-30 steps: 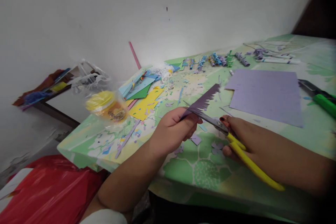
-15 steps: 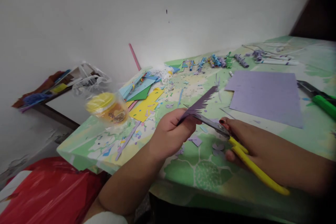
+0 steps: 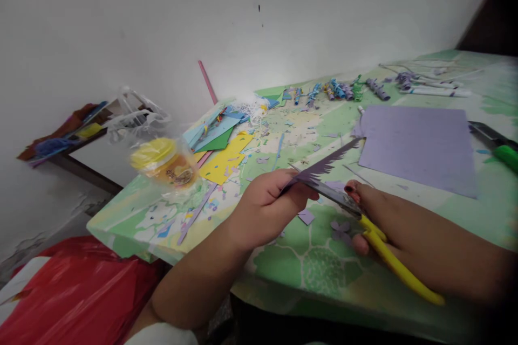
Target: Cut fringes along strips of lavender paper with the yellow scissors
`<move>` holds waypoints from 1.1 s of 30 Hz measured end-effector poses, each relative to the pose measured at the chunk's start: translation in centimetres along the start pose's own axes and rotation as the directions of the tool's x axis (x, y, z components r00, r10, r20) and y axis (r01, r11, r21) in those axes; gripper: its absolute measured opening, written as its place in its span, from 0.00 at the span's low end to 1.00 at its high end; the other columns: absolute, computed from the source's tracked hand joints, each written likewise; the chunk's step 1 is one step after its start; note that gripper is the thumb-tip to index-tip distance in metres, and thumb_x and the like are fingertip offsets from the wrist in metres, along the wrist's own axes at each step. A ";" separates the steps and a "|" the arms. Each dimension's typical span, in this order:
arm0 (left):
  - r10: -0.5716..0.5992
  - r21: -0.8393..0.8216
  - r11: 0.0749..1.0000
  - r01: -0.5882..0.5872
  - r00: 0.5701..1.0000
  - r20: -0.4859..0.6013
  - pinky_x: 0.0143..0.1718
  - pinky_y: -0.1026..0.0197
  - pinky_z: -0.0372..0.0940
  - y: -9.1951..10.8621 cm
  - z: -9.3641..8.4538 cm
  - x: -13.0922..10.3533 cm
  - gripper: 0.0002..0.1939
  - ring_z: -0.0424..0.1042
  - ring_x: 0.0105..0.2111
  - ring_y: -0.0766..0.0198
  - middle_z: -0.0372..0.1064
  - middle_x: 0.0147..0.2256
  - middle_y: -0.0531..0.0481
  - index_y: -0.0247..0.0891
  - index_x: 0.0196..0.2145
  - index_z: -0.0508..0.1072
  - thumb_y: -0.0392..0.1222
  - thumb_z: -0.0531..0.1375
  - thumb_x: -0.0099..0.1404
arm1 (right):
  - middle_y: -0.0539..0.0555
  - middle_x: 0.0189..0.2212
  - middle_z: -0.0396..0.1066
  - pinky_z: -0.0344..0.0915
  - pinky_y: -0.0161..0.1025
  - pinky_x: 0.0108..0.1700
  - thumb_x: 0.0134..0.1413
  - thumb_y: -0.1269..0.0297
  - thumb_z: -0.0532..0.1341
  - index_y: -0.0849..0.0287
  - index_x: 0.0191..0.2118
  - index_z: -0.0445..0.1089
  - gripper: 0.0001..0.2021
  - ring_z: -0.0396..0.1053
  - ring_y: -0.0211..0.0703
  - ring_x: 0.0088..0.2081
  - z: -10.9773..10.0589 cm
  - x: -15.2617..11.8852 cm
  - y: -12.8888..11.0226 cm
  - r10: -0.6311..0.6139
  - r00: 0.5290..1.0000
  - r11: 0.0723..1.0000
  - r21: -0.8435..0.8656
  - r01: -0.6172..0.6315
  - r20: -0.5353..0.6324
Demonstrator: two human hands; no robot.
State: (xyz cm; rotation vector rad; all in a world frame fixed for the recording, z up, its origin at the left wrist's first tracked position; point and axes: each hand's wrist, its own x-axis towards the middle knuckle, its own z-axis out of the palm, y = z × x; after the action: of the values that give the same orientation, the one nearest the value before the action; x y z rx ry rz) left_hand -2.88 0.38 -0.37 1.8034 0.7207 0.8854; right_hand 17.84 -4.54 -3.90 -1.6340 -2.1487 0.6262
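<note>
Between thumb and fingers, my left hand (image 3: 272, 202) pinches a fringed purple paper strip (image 3: 324, 168), its cut edge facing right. My right hand (image 3: 376, 210) is closed round yellow-handled scissors (image 3: 394, 267). The blades reach left to the strip beside my left fingers; the strip partly hides them. On the cloth below the scissors lie a small purple paper flower (image 3: 342, 230) and a square purple scrap (image 3: 306, 216). Behind my right hand is a large purple sheet (image 3: 418, 148).
A yellow-lidded tub (image 3: 164, 164) in clear plastic stands at the left, near yellow paper (image 3: 229, 159). Several curled paper rolls (image 3: 335, 89) and markers (image 3: 439, 91) line the back. A green-handled cutter (image 3: 505, 153) lies at the right; a red bag (image 3: 81, 291) sits below left.
The view has shifted slightly. My left hand and the strip are a little farther right, and the strip lies at a lower slant. Both hands keep their holds.
</note>
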 end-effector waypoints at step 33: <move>0.026 0.068 0.998 -0.017 0.991 -0.134 0.23 0.65 0.51 -0.1 0.8 -0.4 0.14 0.53 0.19 0.71 0.53 0.16 0.58 0.38 0.21 0.62 0.44 0.54 0.63 | 0.63 0.45 0.69 0.66 0.53 0.46 0.49 0.51 0.56 0.59 0.50 0.60 0.25 0.70 0.58 0.45 0.5 0.2 1.6 -0.063 0.994 0.994 -0.095 0.055 -0.086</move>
State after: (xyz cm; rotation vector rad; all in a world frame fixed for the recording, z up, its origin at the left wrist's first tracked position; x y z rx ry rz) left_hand -2.47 -0.26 -0.80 1.8261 0.8265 1.0157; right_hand 18.80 -4.02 -5.17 -1.6065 -2.1815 0.4341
